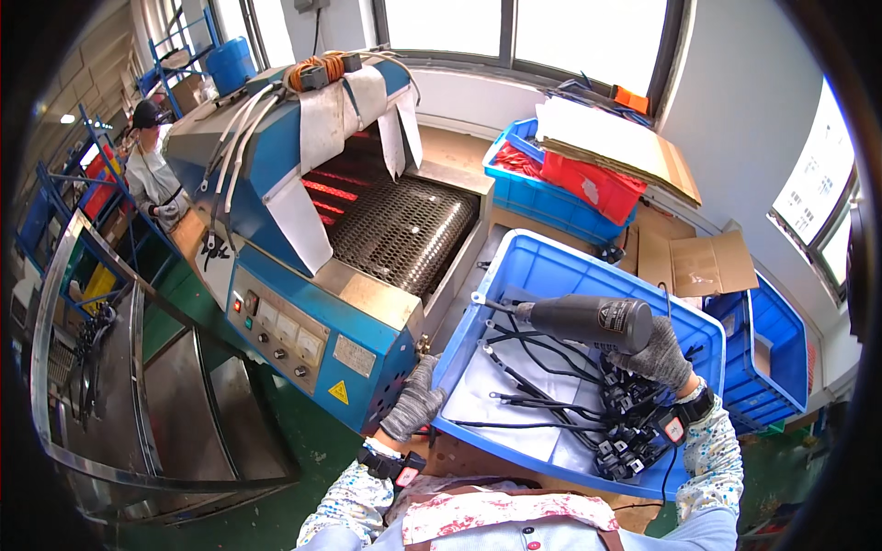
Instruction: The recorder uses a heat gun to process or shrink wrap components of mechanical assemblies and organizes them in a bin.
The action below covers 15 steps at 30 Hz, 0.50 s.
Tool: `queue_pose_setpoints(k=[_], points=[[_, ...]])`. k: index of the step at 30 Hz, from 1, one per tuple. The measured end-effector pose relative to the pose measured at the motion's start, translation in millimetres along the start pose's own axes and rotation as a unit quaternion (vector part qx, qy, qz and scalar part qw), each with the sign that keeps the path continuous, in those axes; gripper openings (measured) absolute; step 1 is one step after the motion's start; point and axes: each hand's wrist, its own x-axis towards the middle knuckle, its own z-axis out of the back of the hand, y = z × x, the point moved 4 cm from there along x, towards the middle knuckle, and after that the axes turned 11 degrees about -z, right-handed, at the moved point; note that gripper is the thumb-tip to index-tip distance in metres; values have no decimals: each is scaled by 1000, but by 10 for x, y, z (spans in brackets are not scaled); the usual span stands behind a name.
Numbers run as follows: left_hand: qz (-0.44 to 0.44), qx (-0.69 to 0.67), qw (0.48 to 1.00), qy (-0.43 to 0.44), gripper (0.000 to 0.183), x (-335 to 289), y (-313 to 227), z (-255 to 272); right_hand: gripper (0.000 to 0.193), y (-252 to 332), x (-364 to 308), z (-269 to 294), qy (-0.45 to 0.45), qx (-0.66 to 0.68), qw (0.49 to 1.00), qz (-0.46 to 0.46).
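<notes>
My right hand [663, 356], in a grey knit glove, closes round the underside of a dark grey heat gun [588, 320]. The heat gun lies level above a blue plastic tray [579, 257], its narrow nozzle turned left. Close to the nozzle is a black cable [499, 304] with a metal ring lug. Other black cables [551, 404] lie spread over the tray's pale lining, and their black connectors [625, 445] are heaped below my right hand. My gloved left hand [413, 401] is between the tray's left rim and the machine's corner; its fingertips are partly hidden.
A blue conveyor heating machine [322, 344] stands left, its mesh belt [404, 230] running under glowing red bars. Farther right are stacked crates [560, 197], flat cardboard [616, 138], an open carton [698, 262] and a blue bin [772, 344]. A metal rack [175, 395] and another person [154, 170] are left.
</notes>
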Motion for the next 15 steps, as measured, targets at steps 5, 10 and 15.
queue_pose_setpoints(k=[5, 10, 15], points=[[3, -10, 1000, 5, 44, 10, -88, 9, 34, -10, 15, -9, -5, 11, 1000, 5], [20, -38, 999, 4, 48, 15, -78, -4, 31, 45, 28, -3, 11, 26, 1000, 14], [27, -14, 999, 22, 53, -1, -69, -7, 31, 126, 39, 9, 5, 37, 999, 28]])
